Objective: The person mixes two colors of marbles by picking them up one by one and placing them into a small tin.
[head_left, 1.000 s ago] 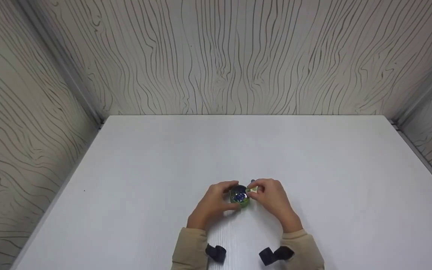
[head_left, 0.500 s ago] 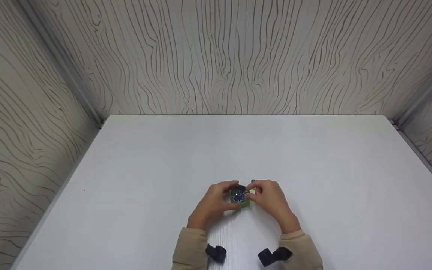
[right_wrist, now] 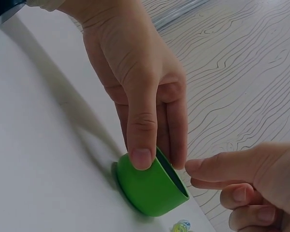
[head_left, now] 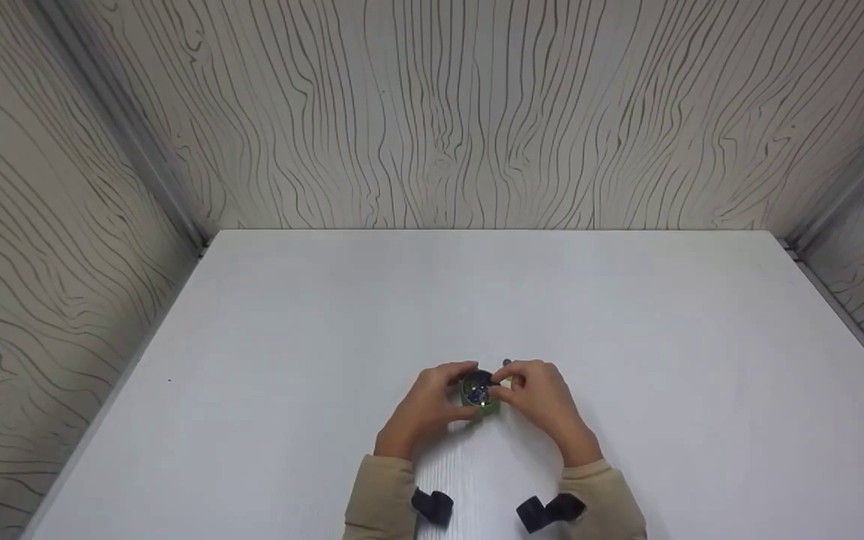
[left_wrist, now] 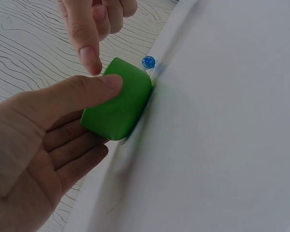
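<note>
A small green cup [head_left: 489,410], dark inside with shiny bluish contents, is tilted in the wrist views. My left hand [head_left: 424,405] grips its sides, with the thumb [left_wrist: 104,89] pressed on the green wall in the left wrist view. At the cup's right rim is my right hand [head_left: 544,394], thumb and index finger slightly parted, nothing visible between them. The right wrist view shows that thumb [right_wrist: 222,166] right at the rim, the other fingers curled. A blue marble [left_wrist: 148,62] lies beside the cup on the table; a yellowish-blue marble [right_wrist: 181,226] shows at the bottom of the right wrist view.
The white table [head_left: 312,315] runs back to a wood-patterned wall [head_left: 432,112]. A similar panel [head_left: 27,262] stands on the left. Black camera mounts [head_left: 433,508] sit on both beige sleeves [head_left: 381,495].
My right hand has moved slightly left, its fingertips now over the cup's rim. The small yellow-green thing it pinched no longer shows between them, and the cup's contents look shifted. The left hand has stayed put.
</note>
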Available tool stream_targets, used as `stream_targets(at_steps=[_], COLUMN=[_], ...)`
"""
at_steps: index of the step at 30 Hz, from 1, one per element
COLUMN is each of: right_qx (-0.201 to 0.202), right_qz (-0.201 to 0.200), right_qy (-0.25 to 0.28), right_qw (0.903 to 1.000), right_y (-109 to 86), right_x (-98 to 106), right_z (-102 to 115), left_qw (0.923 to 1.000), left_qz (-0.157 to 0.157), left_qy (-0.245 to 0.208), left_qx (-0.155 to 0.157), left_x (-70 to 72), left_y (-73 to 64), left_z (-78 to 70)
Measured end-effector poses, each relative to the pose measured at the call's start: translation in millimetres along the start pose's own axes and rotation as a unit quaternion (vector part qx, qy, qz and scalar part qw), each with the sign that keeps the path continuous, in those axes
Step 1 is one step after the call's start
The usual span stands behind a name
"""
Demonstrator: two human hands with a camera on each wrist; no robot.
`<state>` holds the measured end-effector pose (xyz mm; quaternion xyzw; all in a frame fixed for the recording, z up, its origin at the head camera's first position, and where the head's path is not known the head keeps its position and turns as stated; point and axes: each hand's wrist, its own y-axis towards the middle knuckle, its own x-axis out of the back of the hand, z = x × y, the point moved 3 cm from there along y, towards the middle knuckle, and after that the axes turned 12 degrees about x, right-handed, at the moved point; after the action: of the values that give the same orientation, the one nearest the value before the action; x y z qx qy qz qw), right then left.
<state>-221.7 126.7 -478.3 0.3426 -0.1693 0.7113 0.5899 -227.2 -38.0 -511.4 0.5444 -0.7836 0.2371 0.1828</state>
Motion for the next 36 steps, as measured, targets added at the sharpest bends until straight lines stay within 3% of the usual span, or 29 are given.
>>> stream_targets(at_steps=[15, 25, 36], right_qx=[0.024, 0.002, -0.009], right_qz=[-0.012, -0.011, -0.005], right_qy=[-0.001, 0.001, 0.01], right_qw=[0.9996, 0.9999, 0.9999], right_y=[-0.3, 1.0, -0.5], right_x=[4, 7, 11], right_z=[-2, -5, -6], left_qw=[1.0, 0.9998, 0.9999], left_qz=[-0.002, -0.007, -0.005], left_qy=[0.004, 0.01, 0.013], left_qx=[0.001, 0.016, 0.003], left_x=[0.7, 0.6, 0.9], left_y=[-1.1, -1.3, -0.4], left_z=[-1.1, -2.1, -2.0])
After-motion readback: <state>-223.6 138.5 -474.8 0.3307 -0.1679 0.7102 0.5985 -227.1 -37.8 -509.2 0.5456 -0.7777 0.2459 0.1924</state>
